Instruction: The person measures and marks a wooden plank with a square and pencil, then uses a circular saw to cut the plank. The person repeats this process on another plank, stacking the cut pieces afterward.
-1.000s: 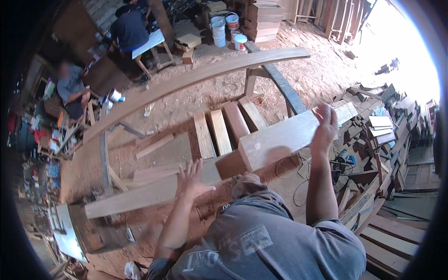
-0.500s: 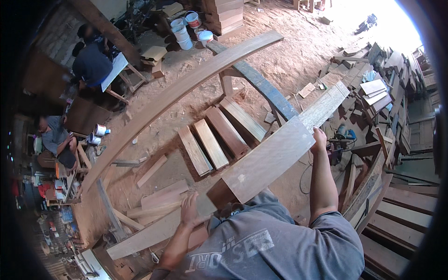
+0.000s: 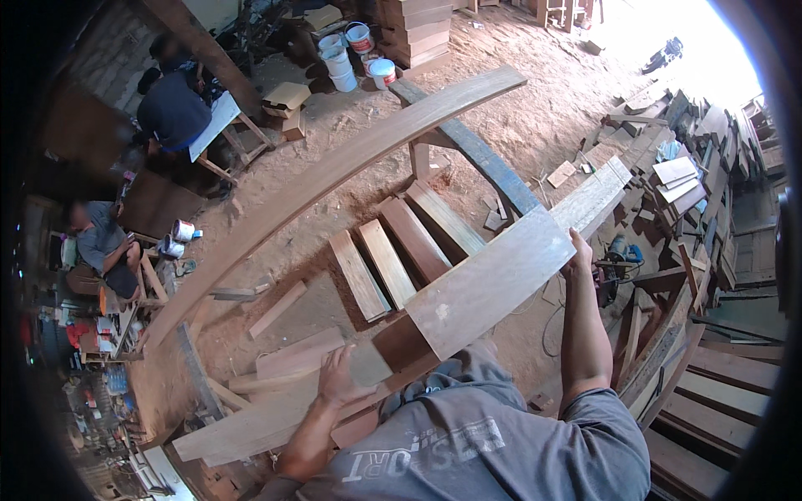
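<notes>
A wide, pale wooden board (image 3: 493, 280) lies slanting in front of me, over a longer plank (image 3: 597, 196) that extends past its far right end. My right hand (image 3: 578, 253) is closed round the edge at the right end of the wide board; its fingertips are partly hidden. My left hand (image 3: 341, 377) grips a long light plank (image 3: 251, 426) at the lower left, fingers over its far edge and thumb on its face. Between this plank and the wide board shows a darker brown wooden surface (image 3: 405, 342).
A long plank (image 3: 334, 163) spans the far side, resting on a blue-grey beam (image 3: 489, 163). Several short boards (image 3: 388, 263) lie between. Scrap wood (image 3: 668, 184) and a power tool (image 3: 618, 250) are at right. Two people (image 3: 174, 108) (image 3: 109, 242) sit at left. Buckets (image 3: 338, 63) stand behind.
The view has shifted slightly, so most of the scene sits a little further right. Both hands keep their holds, and the lower-left plank end appears slightly further left.
</notes>
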`<state>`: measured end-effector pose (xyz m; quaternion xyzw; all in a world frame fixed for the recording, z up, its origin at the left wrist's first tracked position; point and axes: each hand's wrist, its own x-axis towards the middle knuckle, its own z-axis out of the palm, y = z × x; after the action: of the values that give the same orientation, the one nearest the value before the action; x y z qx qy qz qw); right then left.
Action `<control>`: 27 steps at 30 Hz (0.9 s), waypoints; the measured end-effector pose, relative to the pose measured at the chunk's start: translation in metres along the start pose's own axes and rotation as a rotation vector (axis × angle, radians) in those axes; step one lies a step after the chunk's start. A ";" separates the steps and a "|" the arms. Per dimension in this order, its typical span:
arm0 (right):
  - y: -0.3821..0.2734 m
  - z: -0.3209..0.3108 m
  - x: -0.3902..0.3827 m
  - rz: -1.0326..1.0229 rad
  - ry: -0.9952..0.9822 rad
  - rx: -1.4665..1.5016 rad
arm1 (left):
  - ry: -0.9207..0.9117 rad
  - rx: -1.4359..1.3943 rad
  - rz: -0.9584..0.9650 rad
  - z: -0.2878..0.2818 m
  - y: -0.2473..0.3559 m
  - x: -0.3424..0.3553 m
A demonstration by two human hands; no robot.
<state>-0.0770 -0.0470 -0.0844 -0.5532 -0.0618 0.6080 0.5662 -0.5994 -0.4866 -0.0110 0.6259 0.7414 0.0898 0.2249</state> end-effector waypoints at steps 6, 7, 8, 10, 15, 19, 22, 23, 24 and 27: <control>0.042 0.069 0.024 -0.047 0.013 -0.057 | 0.074 0.058 -0.034 -0.031 -0.050 0.029; 0.049 0.082 0.029 -0.041 0.079 -0.072 | 0.085 0.068 -0.041 -0.033 -0.060 0.034; 0.059 0.096 0.033 -0.095 0.111 -0.073 | 0.088 0.079 -0.058 -0.035 -0.071 0.040; 0.070 0.120 0.040 -0.079 0.108 -0.159 | 0.079 0.111 -0.074 -0.037 -0.091 0.052; 0.104 0.166 0.058 0.029 0.150 -0.071 | 0.050 0.072 -0.106 -0.038 -0.133 0.078; 0.125 0.173 0.071 0.071 0.053 0.027 | 0.029 0.023 -0.115 -0.030 -0.156 0.092; 0.130 0.165 0.073 0.068 0.048 -0.018 | 0.012 0.086 -0.123 -0.019 -0.165 0.098; 0.130 0.162 0.071 0.077 0.007 -0.007 | -0.029 0.111 -0.156 -0.014 -0.166 0.098; 0.127 0.158 0.068 0.088 -0.037 0.000 | -0.010 0.087 -0.146 -0.011 -0.167 0.098; 0.128 0.144 0.036 0.027 0.005 -0.171 | -0.027 -0.007 -0.170 -0.007 -0.170 0.094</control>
<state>-0.2537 0.0148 -0.1413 -0.6017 -0.1048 0.6068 0.5087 -0.7638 -0.4287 -0.0962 0.5612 0.7884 0.0643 0.2438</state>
